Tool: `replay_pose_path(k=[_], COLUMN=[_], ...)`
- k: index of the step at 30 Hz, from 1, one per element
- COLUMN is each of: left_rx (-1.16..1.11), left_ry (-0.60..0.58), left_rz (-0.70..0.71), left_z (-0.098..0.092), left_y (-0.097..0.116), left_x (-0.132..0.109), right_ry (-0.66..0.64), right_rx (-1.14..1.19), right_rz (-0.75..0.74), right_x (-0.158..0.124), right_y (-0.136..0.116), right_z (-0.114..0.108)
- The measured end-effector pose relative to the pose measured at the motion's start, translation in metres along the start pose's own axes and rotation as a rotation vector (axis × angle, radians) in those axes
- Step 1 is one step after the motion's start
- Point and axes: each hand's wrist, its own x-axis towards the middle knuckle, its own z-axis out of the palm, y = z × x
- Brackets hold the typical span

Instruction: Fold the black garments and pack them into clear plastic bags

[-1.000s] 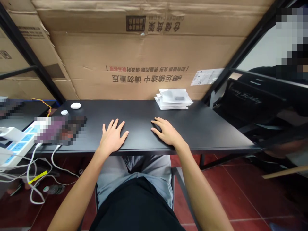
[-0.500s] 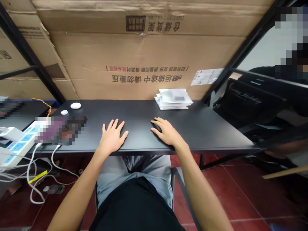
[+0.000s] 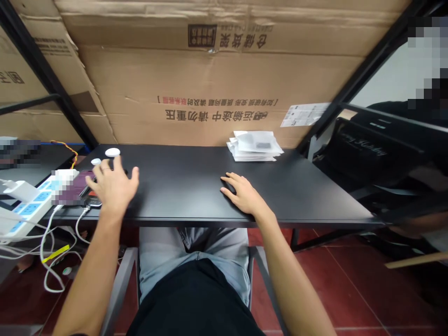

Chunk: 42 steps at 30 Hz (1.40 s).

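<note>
We note L hand [image 3: 114, 189] w/ grip wide, fingers splayed, nothing visibly held. It's over phone-like item [image 3: 94, 202] at L end of black surface [image 3: 182, 186]; contact unclear to us. Purple item [image 3: 75, 189] just beside, partly pixelated, next to white pwr strip [image 3: 31, 206]. White round pcs [image 3: 112, 152] just behind hand. R hand [image 3: 243, 195] palm-down, dark obj. [image 3: 229, 187] partly under it; we can't tell if grip holds it. White packets [image 3: 255, 144] stacked at back, nr cardboard [image 3: 217, 74].
</note>
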Motion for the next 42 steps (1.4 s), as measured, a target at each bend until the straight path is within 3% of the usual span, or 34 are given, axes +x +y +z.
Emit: replay_pose_path(k=[3, 5, 7, 9, 11, 13, 16, 18, 21, 24, 29, 35, 42], left_rx=[0.025, 0.01, -0.032, -0.075, -0.108, -0.161, -0.238, -0.218, -0.176, -0.163, -0.152, -0.137, -0.128], left_ry=[-0.15, -0.255, -0.287, -0.259, -0.22, -0.195, -0.294, -0.391, -0.458, -0.469, -0.47, -0.488, -0.514], left_rz=[-0.143, -0.193, -0.142, 0.014, 0.205, 0.344, 0.536, 0.617, 0.643, 0.647, 0.646, 0.635, 0.636], left_z=[0.004, 0.011, 0.018, 0.022, 0.024, 0.024, 0.026, 0.028, 0.033, 0.035, 0.035, 0.034, 0.033], left_y=[-0.043, -0.057, -0.054, -0.034, -0.003, 0.031, 0.072, 0.086, 0.091, 0.088, 0.087, 0.088, 0.088], left_x=[0.038, 0.059, 0.071, 0.074, 0.063, 0.038, -0.017, -0.049, -0.073, -0.072, -0.068, -0.069, -0.067], right_ry=[0.01, 0.017, 0.022, 0.029, 0.03, 0.023, 0.017, 0.024, 0.039, 0.089, 0.296, 0.12, 0.081], right_rx=[0.007, 0.012, 0.016, 0.017, 0.017, 0.013, 0.004, -0.003, -0.013, -0.033, -0.323, -0.572, -0.562], right_rz=[0.001, 0.0, -0.006, -0.012, -0.013, -0.012, -0.012, -0.02, -0.056, -0.117, -0.125, -0.043, 0.026], right_x=[0.0, 0.0, 0.0, 0.0, 0.0, 0.0, 0.0, -0.001, 0.0, 0.009, 0.046, 0.095, 0.12], right_y=[0.001, 0.001, 0.002, 0.003, 0.003, 0.003, 0.002, 0.001, 0.004, 0.017, 0.071, 0.132, 0.138], right_z=[0.001, 0.002, 0.002, 0.002, 0.002, 0.001, 0.002, 0.003, -0.001, -0.016, -0.06, -0.084, -0.092])
